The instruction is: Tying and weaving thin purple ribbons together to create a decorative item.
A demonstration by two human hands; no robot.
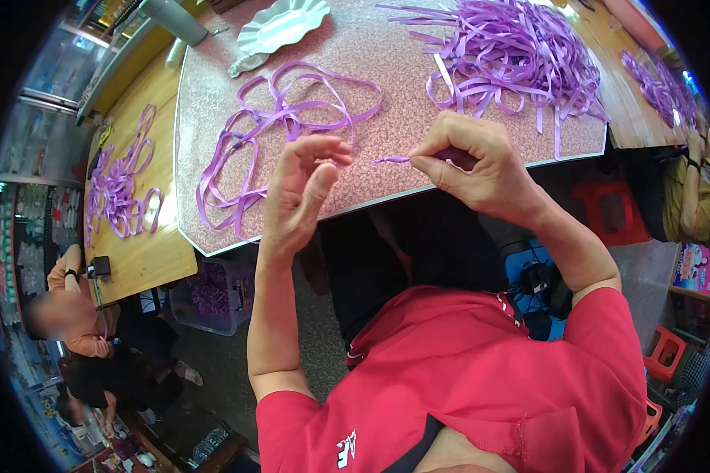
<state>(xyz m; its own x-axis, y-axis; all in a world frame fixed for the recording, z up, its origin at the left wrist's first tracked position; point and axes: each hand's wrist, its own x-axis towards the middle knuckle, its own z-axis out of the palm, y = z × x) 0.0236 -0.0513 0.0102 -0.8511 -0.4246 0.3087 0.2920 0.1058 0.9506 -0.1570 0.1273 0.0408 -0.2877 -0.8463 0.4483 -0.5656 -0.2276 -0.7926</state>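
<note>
My right hand [477, 165] is closed in a pinch over the near side of the table. Between thumb and forefinger it grips a short twisted purple ribbon [392, 159], its thin end pointing left toward my other hand. To the left of it is my left hand [301, 185], raised with its fingers bent and the thumb apart, nothing visible between them. Beyond the left hand, long loops of purple ribbon [321, 76] lie spread on the pink speckled tabletop [402, 79]. A big tangled heap of purple ribbon [521, 55] covers the far right part of the table.
A pale scalloped dish [282, 27] and a grey cylinder [173, 20] stand at the far left. More ribbon [118, 193] lies on the wooden table, where a person [79, 315] sits. Below are a clear bin [211, 299] and a red stool [610, 211]. Another person [690, 193] sits at right.
</note>
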